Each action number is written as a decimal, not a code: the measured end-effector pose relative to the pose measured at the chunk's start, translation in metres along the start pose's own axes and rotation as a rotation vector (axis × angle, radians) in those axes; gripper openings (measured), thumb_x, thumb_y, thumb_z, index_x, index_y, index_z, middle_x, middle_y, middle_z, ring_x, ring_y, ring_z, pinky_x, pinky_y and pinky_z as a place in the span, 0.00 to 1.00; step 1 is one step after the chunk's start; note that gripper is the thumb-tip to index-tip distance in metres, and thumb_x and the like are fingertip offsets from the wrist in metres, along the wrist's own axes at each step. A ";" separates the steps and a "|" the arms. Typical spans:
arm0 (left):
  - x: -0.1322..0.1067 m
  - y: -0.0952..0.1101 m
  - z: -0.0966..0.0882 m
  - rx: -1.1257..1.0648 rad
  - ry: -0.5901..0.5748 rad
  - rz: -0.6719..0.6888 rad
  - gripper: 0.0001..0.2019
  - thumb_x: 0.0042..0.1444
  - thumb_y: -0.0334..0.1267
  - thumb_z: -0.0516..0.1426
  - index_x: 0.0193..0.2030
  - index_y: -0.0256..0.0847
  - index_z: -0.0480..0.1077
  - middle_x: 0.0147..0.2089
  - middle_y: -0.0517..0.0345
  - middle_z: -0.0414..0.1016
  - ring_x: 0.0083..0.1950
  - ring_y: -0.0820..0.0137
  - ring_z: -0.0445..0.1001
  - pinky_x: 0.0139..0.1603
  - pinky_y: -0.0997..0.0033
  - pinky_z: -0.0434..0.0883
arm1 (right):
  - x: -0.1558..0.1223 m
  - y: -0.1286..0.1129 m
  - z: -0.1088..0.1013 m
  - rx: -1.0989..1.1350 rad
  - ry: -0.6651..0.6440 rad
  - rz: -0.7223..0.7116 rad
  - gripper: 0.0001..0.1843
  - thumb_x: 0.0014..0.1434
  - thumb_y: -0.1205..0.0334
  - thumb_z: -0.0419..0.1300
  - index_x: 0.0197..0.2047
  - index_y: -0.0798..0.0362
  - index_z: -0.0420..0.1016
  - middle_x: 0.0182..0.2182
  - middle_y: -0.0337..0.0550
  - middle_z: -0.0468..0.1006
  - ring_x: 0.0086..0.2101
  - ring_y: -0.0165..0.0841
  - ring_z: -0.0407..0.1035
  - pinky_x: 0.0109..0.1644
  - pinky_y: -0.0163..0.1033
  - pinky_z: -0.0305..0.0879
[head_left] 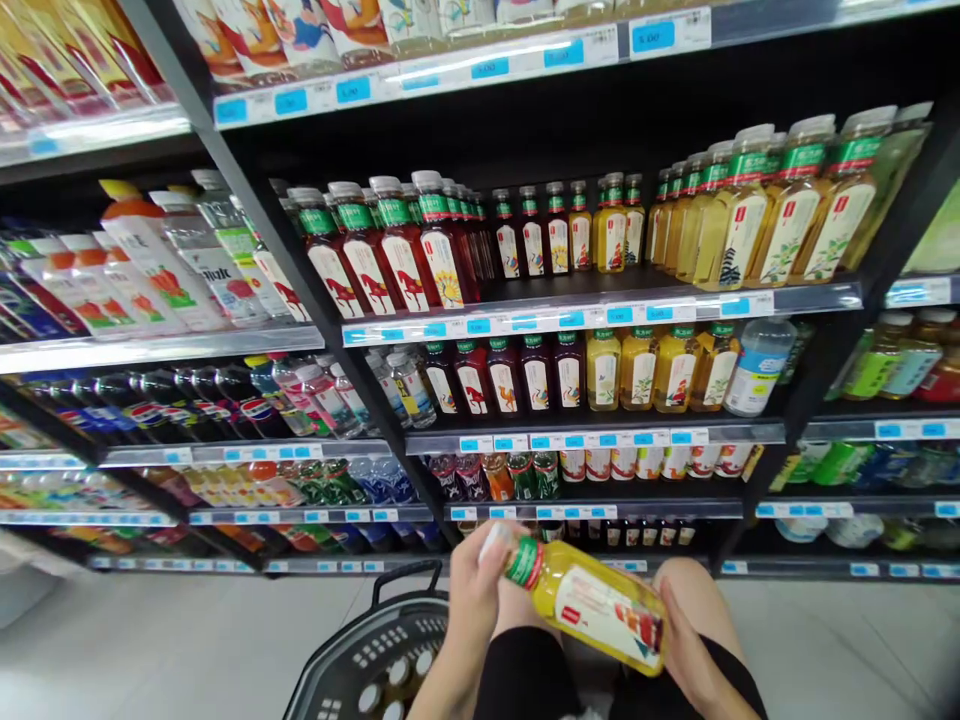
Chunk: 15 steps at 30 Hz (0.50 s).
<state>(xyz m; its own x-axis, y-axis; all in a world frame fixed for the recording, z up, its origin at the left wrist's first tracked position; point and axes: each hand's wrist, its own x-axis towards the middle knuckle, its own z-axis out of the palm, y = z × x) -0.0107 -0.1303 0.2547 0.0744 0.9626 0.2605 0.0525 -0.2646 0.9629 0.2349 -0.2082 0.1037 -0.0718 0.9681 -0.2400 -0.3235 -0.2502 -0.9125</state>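
Observation:
A bottle of yellow tea [592, 605] with a green neck band and a white label lies slantwise above my knees. My left hand [480, 580] is wrapped round its white cap end. At the other end, my right hand [686, 640] grips the base, its fingers partly hidden behind the bottle. Close by my left forearm stands a dark shopping basket [322, 655], with several white-capped bottles [397, 672] inside.
Ahead rises a black shelf rack with price-tag strips [600, 318]. It holds red tea bottles [401, 245], yellow tea bottles [795, 210], and cola bottles [202, 398] on the left. Pale floor tiles [187, 635] lie below. The basket's handle [405, 572] stands up near the bottom shelf.

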 end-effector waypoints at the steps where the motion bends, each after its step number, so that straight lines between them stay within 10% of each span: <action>1: 0.007 0.005 0.015 -0.067 -0.070 -0.025 0.27 0.56 0.61 0.55 0.33 0.35 0.77 0.30 0.52 0.74 0.33 0.64 0.71 0.35 0.69 0.66 | -0.010 -0.011 0.012 0.195 -0.107 0.036 0.41 0.57 0.24 0.41 0.55 0.40 0.78 0.54 0.50 0.77 0.53 0.51 0.72 0.54 0.56 0.71; 6: 0.017 -0.008 0.056 -0.237 -0.012 -0.346 0.31 0.44 0.66 0.63 0.25 0.34 0.71 0.24 0.57 0.66 0.27 0.73 0.62 0.30 0.75 0.61 | -0.049 -0.031 0.036 0.535 -0.105 -0.008 0.32 0.53 0.30 0.57 0.49 0.43 0.81 0.36 0.50 0.82 0.28 0.40 0.77 0.21 0.34 0.66; 10: 0.016 -0.015 0.060 -0.391 0.004 -0.552 0.34 0.39 0.67 0.66 0.35 0.32 0.77 0.29 0.56 0.71 0.30 0.74 0.68 0.33 0.77 0.65 | -0.065 -0.044 0.048 0.469 0.058 -0.041 0.28 0.43 0.44 0.71 0.50 0.39 0.80 0.36 0.44 0.82 0.26 0.36 0.76 0.21 0.33 0.65; 15: 0.001 -0.018 0.059 -0.509 0.001 -0.425 0.35 0.47 0.61 0.67 0.56 0.39 0.73 0.48 0.51 0.76 0.45 0.67 0.74 0.45 0.74 0.70 | -0.072 -0.059 0.064 0.402 0.097 -0.128 0.33 0.36 0.50 0.75 0.49 0.37 0.80 0.40 0.41 0.81 0.30 0.39 0.76 0.27 0.40 0.71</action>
<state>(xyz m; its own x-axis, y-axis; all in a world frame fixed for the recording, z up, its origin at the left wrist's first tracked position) 0.0475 -0.1285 0.2333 0.1499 0.9773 -0.1499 -0.3998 0.1985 0.8949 0.1987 -0.2623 0.1959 0.0754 0.9806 -0.1807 -0.6673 -0.0850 -0.7399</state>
